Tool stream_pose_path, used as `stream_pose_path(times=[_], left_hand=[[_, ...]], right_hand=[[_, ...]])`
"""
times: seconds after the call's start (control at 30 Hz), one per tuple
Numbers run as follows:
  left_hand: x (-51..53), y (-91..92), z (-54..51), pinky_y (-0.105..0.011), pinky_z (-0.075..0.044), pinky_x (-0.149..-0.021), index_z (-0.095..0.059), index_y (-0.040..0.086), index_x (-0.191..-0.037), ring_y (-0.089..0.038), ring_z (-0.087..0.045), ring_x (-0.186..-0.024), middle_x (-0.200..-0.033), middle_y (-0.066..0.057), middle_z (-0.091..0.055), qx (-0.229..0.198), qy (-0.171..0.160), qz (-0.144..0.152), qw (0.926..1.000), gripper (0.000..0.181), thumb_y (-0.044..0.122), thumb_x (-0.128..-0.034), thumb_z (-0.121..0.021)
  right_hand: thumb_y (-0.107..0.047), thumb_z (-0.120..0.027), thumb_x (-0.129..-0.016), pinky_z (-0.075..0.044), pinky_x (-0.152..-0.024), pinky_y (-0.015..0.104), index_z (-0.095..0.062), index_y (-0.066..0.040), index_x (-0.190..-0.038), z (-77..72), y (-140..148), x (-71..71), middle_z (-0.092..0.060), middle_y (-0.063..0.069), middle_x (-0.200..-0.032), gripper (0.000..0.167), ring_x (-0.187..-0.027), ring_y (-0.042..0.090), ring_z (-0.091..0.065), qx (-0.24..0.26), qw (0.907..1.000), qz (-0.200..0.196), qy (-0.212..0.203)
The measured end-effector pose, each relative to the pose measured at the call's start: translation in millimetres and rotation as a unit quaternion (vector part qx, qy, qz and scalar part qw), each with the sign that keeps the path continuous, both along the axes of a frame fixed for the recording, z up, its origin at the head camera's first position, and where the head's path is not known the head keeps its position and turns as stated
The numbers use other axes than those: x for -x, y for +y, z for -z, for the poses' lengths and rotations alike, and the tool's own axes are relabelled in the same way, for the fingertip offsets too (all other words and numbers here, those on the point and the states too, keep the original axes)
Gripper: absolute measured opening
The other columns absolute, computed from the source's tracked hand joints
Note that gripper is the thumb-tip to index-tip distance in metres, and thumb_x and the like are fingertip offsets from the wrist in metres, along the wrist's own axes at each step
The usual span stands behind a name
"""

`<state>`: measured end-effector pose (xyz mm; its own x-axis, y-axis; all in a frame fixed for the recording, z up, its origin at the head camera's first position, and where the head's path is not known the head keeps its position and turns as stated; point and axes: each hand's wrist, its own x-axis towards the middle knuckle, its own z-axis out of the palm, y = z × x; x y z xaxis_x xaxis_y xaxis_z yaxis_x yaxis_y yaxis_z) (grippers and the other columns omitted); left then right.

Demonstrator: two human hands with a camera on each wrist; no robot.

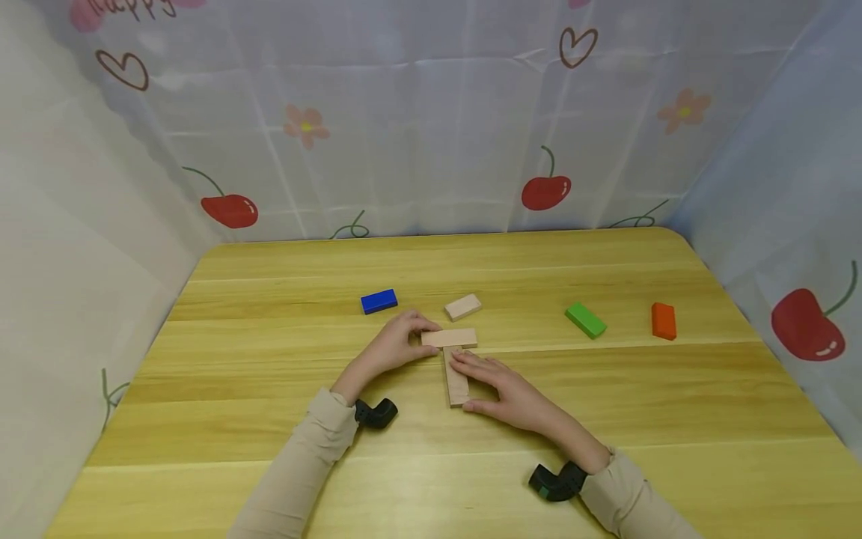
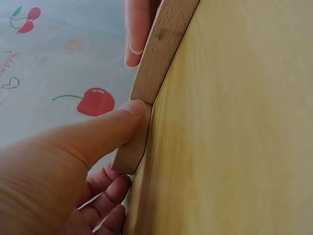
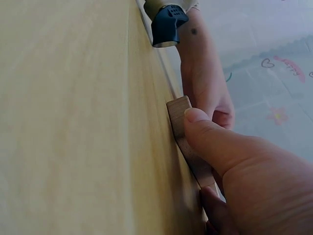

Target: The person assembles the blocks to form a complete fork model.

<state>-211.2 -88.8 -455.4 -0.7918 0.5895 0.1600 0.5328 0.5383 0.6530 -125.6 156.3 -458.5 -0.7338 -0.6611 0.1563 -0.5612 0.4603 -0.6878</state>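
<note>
Two plain wooden blocks lie on the table as a T. The left hand (image 1: pixel 397 343) grips the left end of the crosswise block (image 1: pixel 454 337), thumb on its near side and fingers on its far side. In the left wrist view that hand (image 2: pixel 63 161) has its thumb by the seam where the two blocks (image 2: pixel 159 54) touch. The right hand (image 1: pixel 512 395) holds the lengthwise block (image 1: pixel 456 385), fingers near its upper part and thumb at its near end. In the right wrist view the right hand's (image 3: pixel 254 171) thumb presses a block (image 3: pixel 188 142).
Behind the hands lie a blue block (image 1: pixel 379 302) and a smaller wooden block (image 1: pixel 462 307). A green block (image 1: pixel 586 320) and an orange block (image 1: pixel 664 321) lie to the right. A printed curtain (image 1: pixel 431 150) hangs along the far edge of the table (image 1: pixel 269 299).
</note>
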Motion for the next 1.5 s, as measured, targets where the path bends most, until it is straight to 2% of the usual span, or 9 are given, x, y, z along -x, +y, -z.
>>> stream_pose_path(times=[0.23, 0.33, 0.53, 0.7, 0.9, 1.07, 1.2, 1.37, 1.5], left_hand=[[-7.9, 1.3, -3.8, -0.034, -0.039, -0.080, -0.061, 0.012, -0.124, -0.017, -0.045, -0.095, -0.106, -0.001, -0.053, 0.018, 0.019, -0.009, 0.9996, 0.047, 0.030, -0.0825, -0.074], [-12.2, 3.9, -6.3, -0.034, -0.039, -0.080, -0.064, 0.012, -0.121, -0.017, -0.044, -0.097, -0.108, -0.001, -0.052, 0.010, 0.022, -0.004, 0.9997, 0.043, 0.031, -0.0833, -0.073], [-14.4, 9.2, -4.6, -0.034, -0.040, -0.081, -0.064, 0.010, -0.121, -0.018, -0.045, -0.100, -0.111, -0.003, -0.054, -0.003, 0.012, 0.006, 0.9999, 0.044, 0.031, -0.0833, -0.073], [-13.4, 10.8, 0.9, -0.037, -0.039, -0.087, -0.059, 0.011, -0.128, -0.021, -0.045, -0.105, -0.115, -0.006, -0.054, -0.004, 0.014, 0.019, 0.9997, 0.050, 0.032, -0.0841, -0.072], [-11.7, 10.8, 4.3, -0.037, -0.038, -0.087, -0.060, 0.013, -0.128, -0.022, -0.046, -0.106, -0.115, -0.006, -0.054, -0.010, 0.029, 0.030, 0.9991, 0.049, 0.031, -0.0842, -0.072], [-10.2, 10.3, 4.7, -0.037, -0.037, -0.088, -0.060, 0.013, -0.128, -0.022, -0.045, -0.107, -0.117, -0.006, -0.053, -0.006, 0.038, 0.028, 0.9989, 0.049, 0.031, -0.0840, -0.072], [-10.3, 10.2, 5.0, -0.037, -0.037, -0.088, -0.060, 0.014, -0.128, -0.022, -0.045, -0.107, -0.117, -0.006, -0.053, -0.006, 0.039, 0.024, 0.9989, 0.049, 0.031, -0.0838, -0.072], [-9.9, 10.5, 5.4, -0.036, -0.037, -0.087, -0.060, 0.014, -0.128, -0.022, -0.045, -0.106, -0.116, -0.006, -0.053, -0.003, 0.039, 0.026, 0.9989, 0.049, 0.033, -0.0843, -0.071], [-9.5, 10.7, 6.2, -0.036, -0.037, -0.087, -0.060, 0.014, -0.128, -0.021, -0.045, -0.105, -0.116, -0.005, -0.053, 0.001, 0.043, 0.028, 0.9987, 0.049, 0.033, -0.0845, -0.071]], right_hand=[[-0.029, -0.064, -0.090, -0.024, -0.104, 0.049, -0.040, -0.013, -0.144, -1.6, 3, 3.1, -0.032, 0.002, -0.148, 0.061, -0.134, 0.026, -0.028, 0.040, 0.9987, 0.014, -0.028], [-0.022, -0.064, -0.091, -0.027, -0.102, 0.047, -0.044, -0.010, -0.141, -8.1, 8, 10.3, -0.036, 0.004, -0.145, 0.055, -0.132, 0.025, -0.031, 0.082, 0.9943, 0.051, -0.044], [-0.019, -0.060, -0.094, -0.028, -0.101, 0.050, -0.045, -0.002, -0.138, -20.8, 14, 46.2, -0.040, 0.016, -0.141, 0.050, -0.130, 0.032, -0.033, 0.119, 0.9778, 0.156, -0.073], [-0.015, -0.059, -0.094, -0.031, -0.101, 0.046, -0.044, -0.001, -0.139, -18.2, 14, 83.6, -0.042, 0.018, -0.139, 0.049, -0.127, 0.033, -0.037, 0.096, 0.9720, 0.197, -0.084], [-0.011, -0.061, -0.093, -0.028, -0.102, 0.045, -0.045, 0.000, -0.138, -12.4, 13, 114.0, -0.043, 0.017, -0.139, 0.049, -0.128, 0.032, -0.036, 0.031, 0.9855, 0.156, -0.058], [-0.011, -0.066, -0.089, -0.024, -0.104, 0.047, -0.050, 0.001, -0.133, -16.6, 12, 122.9, -0.037, 0.020, -0.142, 0.048, -0.131, 0.035, -0.030, -0.016, 0.9933, 0.107, -0.041], [-0.015, -0.067, -0.089, -0.023, -0.104, 0.048, -0.058, -0.001, -0.122, -16.3, 12, 125.6, -0.039, 0.020, -0.141, 0.037, -0.131, 0.036, -0.029, -0.026, 0.9935, 0.106, -0.032], [-0.014, -0.063, -0.091, -0.032, -0.099, 0.046, -0.057, -0.004, -0.118, -14.9, 14, 122.2, -0.051, 0.017, -0.129, 0.029, -0.122, 0.031, -0.043, 0.043, 0.9873, 0.135, -0.072], [-0.005, -0.054, -0.095, -0.042, -0.090, 0.044, -0.047, 0.005, -0.125, -18.0, 17, 116.9, -0.053, 0.026, -0.121, 0.033, -0.112, 0.035, -0.051, 0.160, 0.9653, 0.151, -0.141]])
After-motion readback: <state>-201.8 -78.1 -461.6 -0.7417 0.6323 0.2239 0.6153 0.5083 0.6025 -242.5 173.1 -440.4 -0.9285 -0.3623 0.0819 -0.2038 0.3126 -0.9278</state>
